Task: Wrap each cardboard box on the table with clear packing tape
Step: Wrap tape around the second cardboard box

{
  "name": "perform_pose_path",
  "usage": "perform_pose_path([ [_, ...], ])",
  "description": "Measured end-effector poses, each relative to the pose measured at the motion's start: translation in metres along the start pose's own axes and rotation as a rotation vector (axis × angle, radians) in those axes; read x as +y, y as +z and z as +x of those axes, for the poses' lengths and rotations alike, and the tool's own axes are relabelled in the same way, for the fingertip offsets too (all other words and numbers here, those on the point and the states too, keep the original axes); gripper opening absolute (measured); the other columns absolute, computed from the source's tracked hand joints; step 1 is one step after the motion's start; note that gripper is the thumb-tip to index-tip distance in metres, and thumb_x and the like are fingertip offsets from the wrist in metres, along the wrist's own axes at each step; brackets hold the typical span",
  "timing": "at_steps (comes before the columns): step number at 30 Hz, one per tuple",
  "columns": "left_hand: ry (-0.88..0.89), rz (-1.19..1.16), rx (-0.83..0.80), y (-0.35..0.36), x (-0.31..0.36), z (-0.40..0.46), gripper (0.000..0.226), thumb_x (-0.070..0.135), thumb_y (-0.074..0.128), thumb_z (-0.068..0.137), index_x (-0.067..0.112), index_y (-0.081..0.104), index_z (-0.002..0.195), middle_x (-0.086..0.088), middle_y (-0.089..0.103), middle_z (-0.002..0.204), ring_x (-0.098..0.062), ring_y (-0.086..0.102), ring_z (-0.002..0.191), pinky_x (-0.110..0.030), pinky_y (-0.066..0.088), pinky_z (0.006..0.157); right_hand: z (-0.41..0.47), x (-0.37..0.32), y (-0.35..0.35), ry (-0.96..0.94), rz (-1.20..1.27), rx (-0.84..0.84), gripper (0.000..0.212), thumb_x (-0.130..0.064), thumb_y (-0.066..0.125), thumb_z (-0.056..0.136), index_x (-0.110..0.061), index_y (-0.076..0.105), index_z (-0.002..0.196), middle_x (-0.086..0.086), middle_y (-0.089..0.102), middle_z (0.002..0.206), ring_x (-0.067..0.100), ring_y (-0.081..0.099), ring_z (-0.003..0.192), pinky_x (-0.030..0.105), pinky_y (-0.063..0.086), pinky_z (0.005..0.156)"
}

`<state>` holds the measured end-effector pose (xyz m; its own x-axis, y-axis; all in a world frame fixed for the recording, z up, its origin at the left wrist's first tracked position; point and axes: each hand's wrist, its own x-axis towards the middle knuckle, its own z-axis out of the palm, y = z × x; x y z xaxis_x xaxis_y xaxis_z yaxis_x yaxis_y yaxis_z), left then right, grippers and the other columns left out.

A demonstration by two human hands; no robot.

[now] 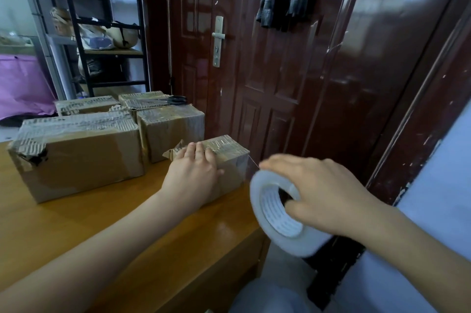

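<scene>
A small cardboard box (pixel 230 159) stands at the table's right edge, with clear tape shining across its top. My left hand (pixel 193 172) lies flat on its near top edge, fingers spread, pressing it down. My right hand (pixel 321 193) holds a wide roll of clear packing tape (pixel 277 218) just right of the box, off the table edge, thumb inside the core. A thin strip of tape runs from the roll to the box's right side. A large box (pixel 81 154) sits to the left, and a medium box (pixel 173 129) behind the small one.
Two more boxes (pixel 86 105) stand at the back of the wooden table (pixel 127 223), with black scissors (pixel 175 100) lying on the right one. A dark red door (pixel 267 57) rises close behind. A metal shelf (pixel 102 32) stands at the back left.
</scene>
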<state>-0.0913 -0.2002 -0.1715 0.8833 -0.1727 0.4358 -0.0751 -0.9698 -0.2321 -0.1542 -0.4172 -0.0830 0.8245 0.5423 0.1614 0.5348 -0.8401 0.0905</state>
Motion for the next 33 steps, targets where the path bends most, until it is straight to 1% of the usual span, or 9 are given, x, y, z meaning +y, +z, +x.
perform_pose_path([
  [3, 0.002, 0.033, 0.009, -0.001, -0.001, -0.002, 0.054, 0.036, 0.072, 0.081, -0.011, 0.067, 0.106, -0.030, 0.067, 0.106, -0.043, 0.067, 0.100, -0.049, 0.055, 0.083, -0.009, 0.005, 0.001, -0.051, -0.044, -0.192, 0.071, -0.015, 0.053, 0.082, -0.045, 0.033, 0.143, -0.023, 0.039, 0.146, 0.011, 0.057, 0.108, 0.015, 0.033, 0.057],
  [7, 0.021, -0.012, 0.032, -0.011, 0.001, -0.002, 0.059, 0.044, 0.038, 0.098, -0.003, 0.056, 0.128, -0.022, 0.060, 0.129, -0.035, 0.056, 0.122, -0.041, 0.049, 0.096, -0.002, 0.008, 0.001, -0.068, -0.075, -0.260, 0.072, -0.013, 0.053, 0.084, -0.043, 0.031, 0.145, -0.021, 0.037, 0.149, 0.014, 0.056, 0.113, 0.015, 0.025, 0.053],
  [10, -0.050, -0.106, 0.075, -0.023, -0.004, 0.003, 0.050, 0.049, 0.028, 0.101, 0.014, 0.054, 0.126, -0.003, 0.062, 0.121, -0.021, 0.061, 0.111, -0.029, 0.050, 0.078, 0.003, 0.008, -0.011, -0.083, -0.102, -0.227, 0.069, -0.015, 0.053, 0.084, -0.044, 0.033, 0.143, -0.022, 0.040, 0.145, 0.010, 0.054, 0.093, 0.016, 0.022, 0.050],
  [13, -0.150, -0.299, 0.023, -0.034, -0.017, 0.011, 0.044, 0.048, 0.032, 0.101, 0.016, 0.061, 0.097, 0.002, 0.060, 0.082, -0.019, 0.063, 0.074, -0.027, 0.044, 0.055, 0.011, 0.008, -0.024, -0.078, -0.108, -0.160, 0.071, -0.017, 0.053, 0.083, -0.047, 0.031, 0.143, -0.024, 0.039, 0.144, 0.003, 0.040, 0.079, 0.015, 0.023, 0.050],
  [18, -0.179, -0.524, -0.220, -0.020, -0.027, 0.020, 0.039, 0.040, 0.038, 0.103, 0.016, 0.055, 0.077, -0.002, 0.056, 0.073, -0.019, 0.057, 0.067, -0.029, 0.038, 0.053, 0.027, -0.004, -0.005, -0.111, -0.079, -0.211, 0.071, -0.013, 0.052, 0.080, -0.045, 0.037, 0.141, -0.015, 0.049, 0.140, 0.017, 0.061, 0.100, 0.022, 0.042, 0.056],
  [25, -0.158, -0.573, -0.126, -0.020, -0.027, 0.020, 0.021, 0.036, 0.049, 0.099, 0.019, 0.057, 0.109, -0.001, 0.066, 0.098, -0.022, 0.063, 0.087, -0.037, 0.053, 0.069, 0.032, -0.004, 0.008, -0.095, -0.064, -0.225, 0.070, -0.010, 0.049, 0.079, -0.044, 0.039, 0.139, -0.013, 0.051, 0.139, 0.015, 0.059, 0.091, 0.020, 0.031, 0.050],
  [27, -0.106, -0.571, -0.070, -0.031, -0.024, 0.015, 0.028, 0.040, 0.052, 0.096, 0.022, 0.057, 0.118, 0.002, 0.065, 0.109, -0.021, 0.063, 0.098, -0.038, 0.054, 0.078, 0.032, -0.006, 0.010, -0.100, -0.071, -0.223, 0.068, -0.010, 0.048, 0.081, -0.043, 0.040, 0.139, -0.013, 0.050, 0.140, 0.017, 0.060, 0.100, 0.020, 0.032, 0.052],
  [30, 0.027, -0.503, -0.244, -0.047, -0.013, 0.005, 0.064, 0.069, 0.048, 0.084, 0.024, 0.050, 0.130, 0.004, 0.058, 0.120, -0.016, 0.059, 0.102, -0.032, 0.052, 0.081, 0.031, -0.006, 0.010, -0.097, -0.069, -0.225, 0.065, -0.010, 0.048, 0.083, -0.041, 0.040, 0.139, -0.016, 0.047, 0.141, 0.016, 0.058, 0.099, 0.020, 0.030, 0.051],
  [33, 0.126, -0.272, -0.328, -0.052, -0.003, -0.002, 0.079, 0.073, 0.053, 0.079, 0.022, 0.036, 0.137, 0.005, 0.051, 0.126, -0.015, 0.055, 0.097, -0.023, 0.045, 0.071, 0.032, -0.003, 0.010, -0.083, -0.050, -0.260, 0.068, -0.010, 0.049, 0.082, -0.043, 0.038, 0.141, -0.015, 0.044, 0.145, 0.016, 0.058, 0.105, 0.022, 0.040, 0.056],
])
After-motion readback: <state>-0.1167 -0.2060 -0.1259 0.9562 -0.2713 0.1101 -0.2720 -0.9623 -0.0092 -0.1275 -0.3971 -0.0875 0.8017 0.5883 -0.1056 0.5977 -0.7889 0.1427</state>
